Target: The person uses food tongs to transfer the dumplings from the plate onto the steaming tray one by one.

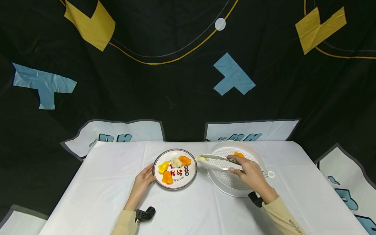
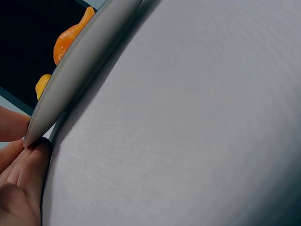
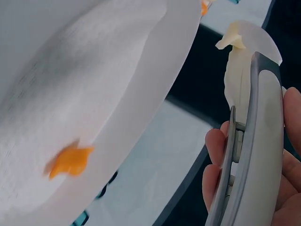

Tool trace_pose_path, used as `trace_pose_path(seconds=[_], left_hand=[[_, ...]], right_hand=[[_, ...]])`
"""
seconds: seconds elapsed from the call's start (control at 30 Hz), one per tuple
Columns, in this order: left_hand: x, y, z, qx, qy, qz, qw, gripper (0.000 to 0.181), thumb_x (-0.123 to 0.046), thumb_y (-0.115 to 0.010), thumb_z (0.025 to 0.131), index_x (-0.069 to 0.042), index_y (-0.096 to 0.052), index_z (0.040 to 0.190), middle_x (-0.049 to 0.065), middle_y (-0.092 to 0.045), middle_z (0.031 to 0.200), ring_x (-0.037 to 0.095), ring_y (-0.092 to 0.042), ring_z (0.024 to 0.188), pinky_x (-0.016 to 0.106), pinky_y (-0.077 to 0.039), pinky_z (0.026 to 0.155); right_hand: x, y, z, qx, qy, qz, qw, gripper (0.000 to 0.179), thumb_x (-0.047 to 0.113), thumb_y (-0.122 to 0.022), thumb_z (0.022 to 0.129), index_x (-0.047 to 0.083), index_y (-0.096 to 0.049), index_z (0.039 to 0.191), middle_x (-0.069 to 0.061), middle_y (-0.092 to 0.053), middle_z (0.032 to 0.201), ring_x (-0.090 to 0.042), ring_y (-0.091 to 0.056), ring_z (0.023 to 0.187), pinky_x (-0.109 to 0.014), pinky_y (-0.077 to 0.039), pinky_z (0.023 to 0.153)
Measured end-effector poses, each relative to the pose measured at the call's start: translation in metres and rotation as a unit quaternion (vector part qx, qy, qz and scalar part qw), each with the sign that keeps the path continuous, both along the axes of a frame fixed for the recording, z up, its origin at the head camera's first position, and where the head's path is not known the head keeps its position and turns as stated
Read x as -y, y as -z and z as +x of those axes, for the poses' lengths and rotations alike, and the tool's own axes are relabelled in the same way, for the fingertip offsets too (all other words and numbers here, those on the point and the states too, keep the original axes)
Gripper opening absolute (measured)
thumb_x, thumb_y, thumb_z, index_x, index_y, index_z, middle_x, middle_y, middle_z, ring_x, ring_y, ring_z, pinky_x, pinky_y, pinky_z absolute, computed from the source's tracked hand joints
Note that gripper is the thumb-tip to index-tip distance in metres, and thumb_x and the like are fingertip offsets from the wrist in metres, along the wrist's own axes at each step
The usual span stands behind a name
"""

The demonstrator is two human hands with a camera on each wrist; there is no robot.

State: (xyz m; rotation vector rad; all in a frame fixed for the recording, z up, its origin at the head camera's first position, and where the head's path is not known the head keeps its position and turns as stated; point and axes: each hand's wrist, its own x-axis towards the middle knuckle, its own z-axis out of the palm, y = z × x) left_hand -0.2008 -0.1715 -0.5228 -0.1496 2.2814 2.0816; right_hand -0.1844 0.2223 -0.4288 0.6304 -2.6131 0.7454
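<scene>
My left hand (image 1: 144,178) pinches the left rim of a round white plate (image 1: 185,181), thumb on top and fingers beneath in the left wrist view. On the plate are a pale dumpling (image 1: 176,162), a yellow dumpling (image 1: 163,167) and two orange dumplings (image 1: 167,178). My right hand (image 1: 249,173) grips white-and-grey tongs (image 3: 263,141) over the tray, tips pointing left toward the plate. Between the tips shows a pale yellow dumpling (image 3: 233,40), partly hidden by the tongs, just off the plate's right rim.
A round white tray (image 1: 218,184) with a perforated bottom stands right of the plate, with an orange dumpling (image 1: 238,154) near its far side. Both rest on a table with a white cloth (image 1: 117,169). A dark patterned curtain (image 1: 164,88) hangs behind.
</scene>
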Motion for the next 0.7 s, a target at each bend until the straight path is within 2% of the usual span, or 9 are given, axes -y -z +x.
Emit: trace_pose_path(seconds=[0.07,0.23,0.33,0.47,0.6,0.7], left_hand=[[0.000,0.000,0.001,0.000,-0.002,0.000,1.0000,0.060,0.002,-0.053,0.088,0.006,-0.034,0.144,0.025,-0.036,0.146,0.031,-0.037,0.134,0.026,-0.037,0.104],[0.000,-0.002,0.004,-0.003,-0.006,-0.007,1.0000,0.058,0.004,-0.053,0.088,0.007,-0.035,0.143,0.026,-0.037,0.145,0.032,-0.038,0.133,0.027,-0.037,0.104],[0.001,-0.003,0.005,-0.004,-0.005,-0.008,0.9999,0.059,0.004,-0.053,0.088,0.007,-0.034,0.143,0.026,-0.036,0.145,0.032,-0.038,0.133,0.027,-0.037,0.104],[0.000,-0.005,0.005,-0.006,0.000,-0.005,1.0000,0.059,0.003,-0.053,0.089,0.007,-0.033,0.144,0.027,-0.035,0.146,0.033,-0.036,0.134,0.028,-0.035,0.105],[0.000,-0.005,0.004,-0.008,0.002,-0.001,1.0000,0.059,0.004,-0.053,0.088,0.007,-0.033,0.144,0.026,-0.035,0.146,0.033,-0.036,0.134,0.029,-0.035,0.105],[-0.001,-0.005,0.004,-0.007,0.000,0.002,1.0000,0.060,0.004,-0.053,0.088,0.007,-0.033,0.144,0.026,-0.035,0.146,0.032,-0.036,0.134,0.029,-0.035,0.105]], right_hand=[[-0.010,-0.003,0.002,0.001,0.006,0.001,1.0000,0.043,0.014,-0.077,0.078,0.008,-0.065,0.119,-0.011,-0.067,0.116,-0.029,-0.065,0.089,-0.046,-0.053,0.068],[-0.033,-0.004,0.008,0.011,0.037,0.007,0.9992,0.043,0.013,-0.076,0.079,0.008,-0.064,0.121,-0.013,-0.066,0.116,-0.030,-0.065,0.087,-0.048,-0.052,0.066],[-0.047,-0.001,0.013,0.015,0.057,0.009,0.9982,0.044,0.012,-0.076,0.079,0.008,-0.063,0.121,-0.014,-0.066,0.116,-0.036,-0.064,0.098,-0.053,-0.052,0.072],[-0.067,0.003,0.020,0.025,0.081,0.014,0.9963,0.044,0.010,-0.075,0.079,0.007,-0.063,0.121,-0.016,-0.065,0.116,-0.039,-0.063,0.098,-0.054,-0.051,0.070],[-0.086,0.007,0.028,0.035,0.105,0.028,0.9935,0.043,0.011,-0.075,0.080,0.006,-0.063,0.120,-0.019,-0.065,0.115,-0.040,-0.063,0.094,-0.055,-0.050,0.065],[-0.098,0.010,0.032,0.039,0.118,0.042,0.9913,0.043,0.010,-0.075,0.079,0.005,-0.062,0.120,-0.018,-0.066,0.113,-0.037,-0.064,0.086,-0.048,-0.049,0.058]])
